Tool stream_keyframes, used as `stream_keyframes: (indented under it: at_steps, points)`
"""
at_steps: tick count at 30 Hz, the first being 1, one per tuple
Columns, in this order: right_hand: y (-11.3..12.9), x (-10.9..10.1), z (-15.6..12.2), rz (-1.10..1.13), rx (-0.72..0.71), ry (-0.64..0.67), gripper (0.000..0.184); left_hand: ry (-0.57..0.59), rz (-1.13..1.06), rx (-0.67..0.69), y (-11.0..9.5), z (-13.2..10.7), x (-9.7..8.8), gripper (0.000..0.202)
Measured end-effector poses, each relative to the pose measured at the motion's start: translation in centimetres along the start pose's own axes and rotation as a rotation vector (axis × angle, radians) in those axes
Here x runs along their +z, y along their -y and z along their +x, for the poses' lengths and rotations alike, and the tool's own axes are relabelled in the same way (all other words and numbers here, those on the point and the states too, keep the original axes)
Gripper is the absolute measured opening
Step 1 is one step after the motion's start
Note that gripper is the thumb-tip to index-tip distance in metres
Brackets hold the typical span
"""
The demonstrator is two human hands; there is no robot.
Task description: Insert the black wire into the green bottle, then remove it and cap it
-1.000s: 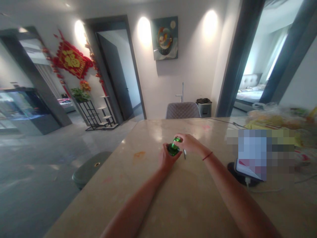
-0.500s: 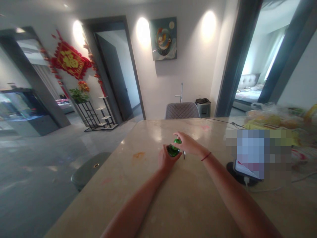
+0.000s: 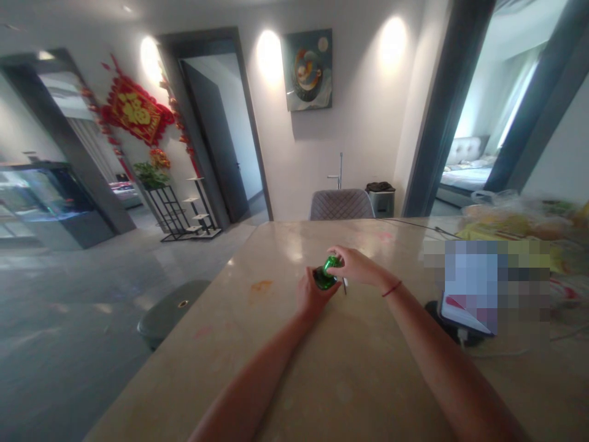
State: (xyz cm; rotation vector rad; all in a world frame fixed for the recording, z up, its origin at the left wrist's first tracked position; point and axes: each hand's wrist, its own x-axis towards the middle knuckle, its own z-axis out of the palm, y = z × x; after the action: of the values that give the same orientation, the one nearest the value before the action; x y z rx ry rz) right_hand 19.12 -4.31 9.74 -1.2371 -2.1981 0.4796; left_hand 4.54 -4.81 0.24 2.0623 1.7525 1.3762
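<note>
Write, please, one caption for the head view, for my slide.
Left hand and right hand together hold a shiny green object over a beige table, with a grey chair beyond.

Medium-dim room. Two blown-out light patches (image 3: 269,58) high on back wall (image 3: 356,135); shadow under painting (image 3: 308,70). Daylight at right curtain (image 3: 519,98). Glare on table (image 3: 350,368), streaky reflections on floor (image 3: 69,319). Green object (image 3: 329,265) glints, detail soft. Wide-angle stretch, edges smeared, bags (image 3: 529,221) blurry. Pixel mosaic around screen (image 3: 462,313).

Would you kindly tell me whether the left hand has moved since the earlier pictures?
No, not visibly: the left hand keeps its spacing from the orange stain.
</note>
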Motion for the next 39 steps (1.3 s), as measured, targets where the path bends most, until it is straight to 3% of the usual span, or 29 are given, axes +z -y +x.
stream_keyframes:
  at_steps: [5, 8, 10, 15, 21, 25, 28, 31, 34, 39]
  points:
    - [-0.1, 0.4, 0.0, -0.009, 0.027, -0.057, 0.063, 0.0, 0.014, -0.031, -0.1, 0.0, -0.1, 0.056]
    - [0.0, 0.6, 0.2, -0.022, 0.09, -0.06, 0.054, 0.003, 0.015, -0.027, -0.1, 0.0, -0.2, 0.056]
    - [0.0, 0.6, 0.2, 0.005, 0.052, -0.042, 0.047, 0.004, 0.012, -0.032, -0.2, 0.0, -0.2, 0.055]
    - [-0.2, 0.6, 0.2, 0.033, 0.012, -0.034, 0.057, 0.013, 0.013, -0.039, -0.3, 0.0, -0.3, 0.054]
    - [0.5, 0.6, -0.1, -0.044, 0.01, -0.01, 0.03, 0.031, 0.015, -0.039, -0.2, 0.0, -0.2, 0.053]
    - [0.3, 0.1, 0.2, 0.063, -0.047, -0.114, 0.027, 0.026, 0.001, -0.064, -0.1, 0.1, -0.1, 0.055]
    - [-1.2, -0.2, 0.9, 0.225, 0.028, -0.323, 0.033, 0.034, -0.004, -0.058, 0.0, 0.1, -0.1, 0.056]
    - [-4.1, 0.0, 1.6, 0.306, 0.214, -0.529, 0.048, 0.037, 0.003, -0.051, 0.0, 0.1, -0.1, 0.056]
    - [-7.4, 0.8, 1.6, 0.224, 0.346, -0.508, 0.055, 0.042, 0.016, -0.066, -0.1, 0.1, -0.2, 0.055]
    - [-11.2, 1.9, 0.5, -0.117, 0.456, -0.354, 0.034, 0.036, 0.022, -0.077, -0.1, 0.2, -0.1, 0.055]
